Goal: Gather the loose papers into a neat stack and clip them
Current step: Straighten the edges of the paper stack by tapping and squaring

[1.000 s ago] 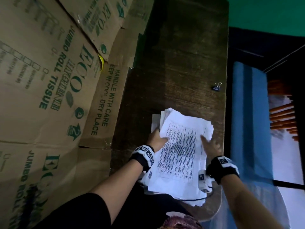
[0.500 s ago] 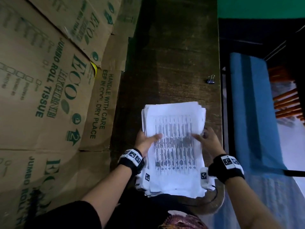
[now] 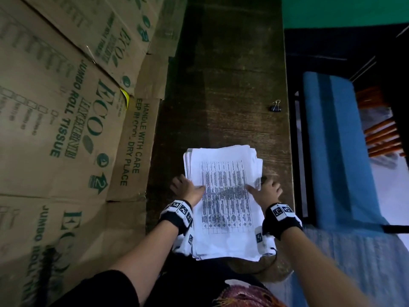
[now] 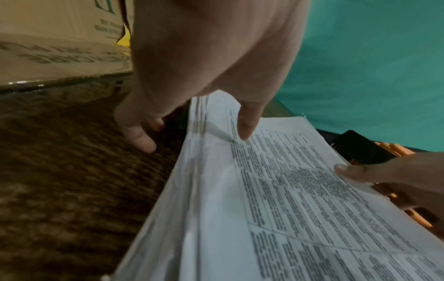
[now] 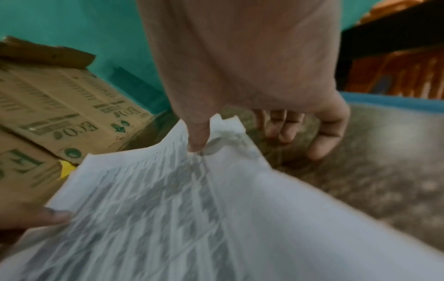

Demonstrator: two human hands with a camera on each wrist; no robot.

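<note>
The stack of printed papers (image 3: 223, 202) lies on the dark wooden table (image 3: 232, 85), its near end hanging over the table's front edge. My left hand (image 3: 190, 185) holds its left side, thumb (image 4: 247, 131) on the top sheet and the other fingers (image 4: 139, 138) curled down beside the edge. My right hand (image 3: 261, 186) holds the right side the same way, thumb (image 5: 197, 138) on top next to a crumpled corner, other fingers (image 5: 283, 131) curled towards the table. A black binder clip (image 3: 275, 106) sits alone near the table's right edge, farther back.
Cardboard boxes (image 3: 66, 129) printed with green letters line the table's whole left side. Right of the table stands a dark frame with a blue cushion (image 3: 336, 140). A teal wall (image 3: 343, 9) is behind. Bare tabletop stretches beyond the stack.
The fanned, skewed sheets have been turned and drawn together into a squarer stack in line with the table. Both hands have shifted to its side edges.
</note>
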